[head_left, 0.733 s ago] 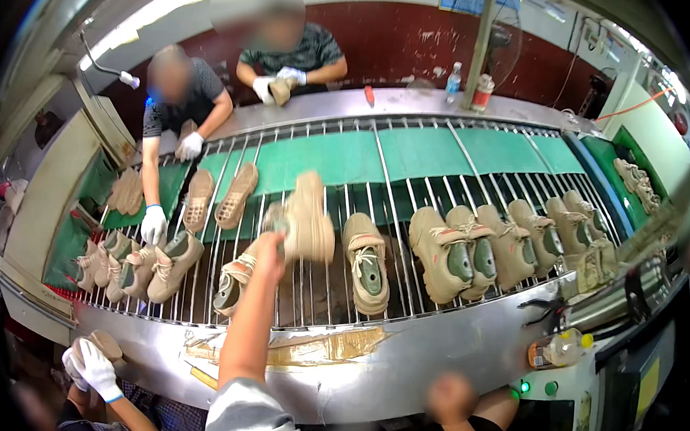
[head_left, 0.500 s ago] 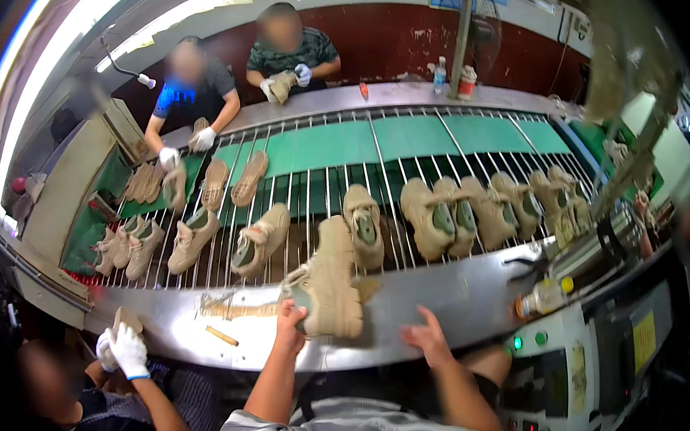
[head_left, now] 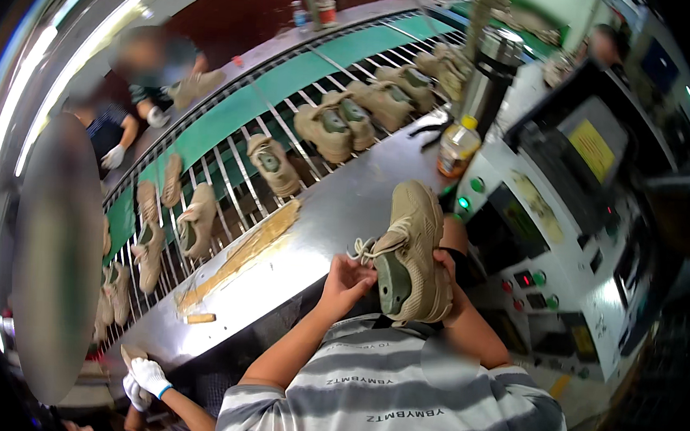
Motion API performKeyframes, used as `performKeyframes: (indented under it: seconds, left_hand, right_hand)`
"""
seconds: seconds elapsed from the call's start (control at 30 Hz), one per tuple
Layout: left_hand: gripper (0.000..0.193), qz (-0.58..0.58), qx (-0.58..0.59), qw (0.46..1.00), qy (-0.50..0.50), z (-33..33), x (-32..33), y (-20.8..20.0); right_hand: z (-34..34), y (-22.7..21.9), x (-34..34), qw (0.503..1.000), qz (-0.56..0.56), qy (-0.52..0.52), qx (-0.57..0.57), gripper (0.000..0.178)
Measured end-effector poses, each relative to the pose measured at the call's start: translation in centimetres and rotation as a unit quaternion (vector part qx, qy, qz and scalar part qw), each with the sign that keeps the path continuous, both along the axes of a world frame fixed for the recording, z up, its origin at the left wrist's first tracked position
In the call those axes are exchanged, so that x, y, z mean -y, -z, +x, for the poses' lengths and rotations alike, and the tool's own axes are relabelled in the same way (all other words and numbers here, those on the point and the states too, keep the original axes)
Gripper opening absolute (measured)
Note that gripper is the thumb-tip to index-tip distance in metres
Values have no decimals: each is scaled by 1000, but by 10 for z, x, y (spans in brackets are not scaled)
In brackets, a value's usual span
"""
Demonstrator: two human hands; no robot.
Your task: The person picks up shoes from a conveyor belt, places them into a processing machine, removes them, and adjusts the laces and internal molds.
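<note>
A beige sneaker (head_left: pixel 417 220) with a green last (head_left: pixel 392 285) inside is held up in front of my chest, its toe pointing away from me. My right hand (head_left: pixel 446 273) grips it along the sole on the right side. At the left edge of the shoe opening, my left hand (head_left: pixel 347 285) has its fingers curled together, just below the loose white laces (head_left: pixel 361 250). Whatever those fingers pinch is hidden.
More beige shoes (head_left: pixel 273 166) stand on the metal-bar conveyor (head_left: pixel 234 149) beyond the steel ledge (head_left: pixel 338 191). A yellow-capped bottle (head_left: pixel 457 147) and a steel flask (head_left: pixel 492 74) stand by a control cabinet (head_left: pixel 548 252) at right. Co-workers' gloved hands (head_left: pixel 148 377) handle shoe parts at left.
The view has swung right. The sneaker has moved from above the ledge to near my chest and turned. My right hand, open before, now holds it; my left has shifted beside the laces.
</note>
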State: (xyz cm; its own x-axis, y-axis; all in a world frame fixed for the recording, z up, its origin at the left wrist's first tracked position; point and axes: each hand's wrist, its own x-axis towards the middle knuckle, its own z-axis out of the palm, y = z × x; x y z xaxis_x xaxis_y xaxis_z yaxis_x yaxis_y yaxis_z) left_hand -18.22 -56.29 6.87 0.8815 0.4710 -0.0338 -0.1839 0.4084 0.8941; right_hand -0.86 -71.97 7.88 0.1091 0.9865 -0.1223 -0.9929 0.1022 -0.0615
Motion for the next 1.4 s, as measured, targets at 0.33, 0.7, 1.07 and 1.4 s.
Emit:
performKeyframes:
  seconds: [0.33,0.7,1.07,1.4]
  left_hand:
    - [26,361,118,910,168,100,24,-57]
    - [14,147,-97,935,307,138,54,-70]
    - [18,178,-196,872,411,183,79,-41]
    - [10,558,-74,789,247,168,125,71]
  right_hand:
    - [0,-3,96,981,-18,191,23,68]
    - [-23,25,125,987,-23,124,-102,67]
    - [-26,50,168,990,-20,118,-78,73]
    - [6,-47,280,858,41,506,85,83]
